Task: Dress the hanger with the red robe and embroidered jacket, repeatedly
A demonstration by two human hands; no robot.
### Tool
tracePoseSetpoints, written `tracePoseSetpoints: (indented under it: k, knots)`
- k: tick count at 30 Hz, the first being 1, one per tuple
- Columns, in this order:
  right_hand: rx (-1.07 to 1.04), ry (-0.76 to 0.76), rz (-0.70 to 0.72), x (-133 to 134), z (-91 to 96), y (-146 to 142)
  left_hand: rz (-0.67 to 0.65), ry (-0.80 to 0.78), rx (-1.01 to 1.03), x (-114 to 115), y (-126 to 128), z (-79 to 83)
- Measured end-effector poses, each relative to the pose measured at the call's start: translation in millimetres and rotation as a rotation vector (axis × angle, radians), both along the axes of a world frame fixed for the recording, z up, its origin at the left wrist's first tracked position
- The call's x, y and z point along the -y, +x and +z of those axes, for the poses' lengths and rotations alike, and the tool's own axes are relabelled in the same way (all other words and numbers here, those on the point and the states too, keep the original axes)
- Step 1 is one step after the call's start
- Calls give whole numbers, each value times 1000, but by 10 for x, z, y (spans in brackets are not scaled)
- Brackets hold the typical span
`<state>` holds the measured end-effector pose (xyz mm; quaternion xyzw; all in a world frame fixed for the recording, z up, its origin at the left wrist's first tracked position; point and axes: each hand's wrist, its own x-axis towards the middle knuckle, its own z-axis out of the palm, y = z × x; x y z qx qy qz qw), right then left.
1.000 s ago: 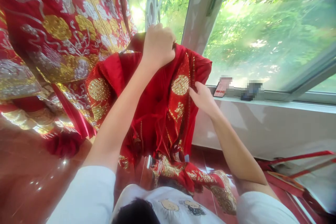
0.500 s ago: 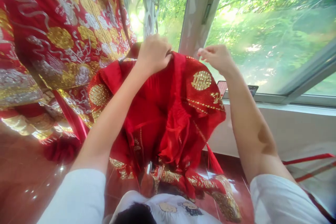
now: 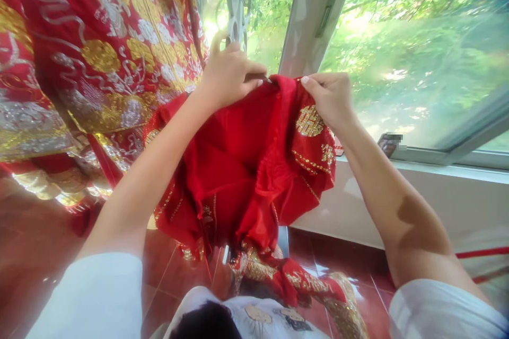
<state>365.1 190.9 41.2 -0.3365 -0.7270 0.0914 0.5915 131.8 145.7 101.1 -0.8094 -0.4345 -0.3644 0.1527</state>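
A red garment (image 3: 242, 169) with gold embroidered emblems hangs in front of me, its hem trailing onto the floor. My left hand (image 3: 228, 71) is closed on its top edge at chest height, with what looks like a hanger hook at the fingers. My right hand (image 3: 330, 98) pinches the same top edge just to the right, beside a round gold emblem (image 3: 309, 121). Both arms reach forward in white short sleeves.
A larger red robe (image 3: 91, 58) with gold and silver embroidery hangs at the left. A window frame (image 3: 310, 16) and sill (image 3: 449, 169) stand behind, with a small dark object (image 3: 387, 143) on the sill. Glossy red floor tiles (image 3: 342, 259) lie below. More embroidered red cloth (image 3: 302, 280) lies on them.
My right hand rose from the garment's side up to its top edge and took hold there. The garment's right side was lifted and gathered. My left hand kept its grip.
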Motion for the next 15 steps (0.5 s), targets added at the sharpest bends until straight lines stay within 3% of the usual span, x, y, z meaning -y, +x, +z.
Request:
tracePoseSetpoints:
  k: [5,8,12,15]
  knots:
    - [-16,111,-279,-29,131,37,-26,58,-24,-55,9,-18]
    - [77,214,-395,96,63,28,-32,48,-90,0,37,-18]
    - [285,324,-345,384,-97,74,-85,-3,-95,198,-79,44]
    - [309,302,-210,455,-84,182,-114,34,1,438,-444,71]
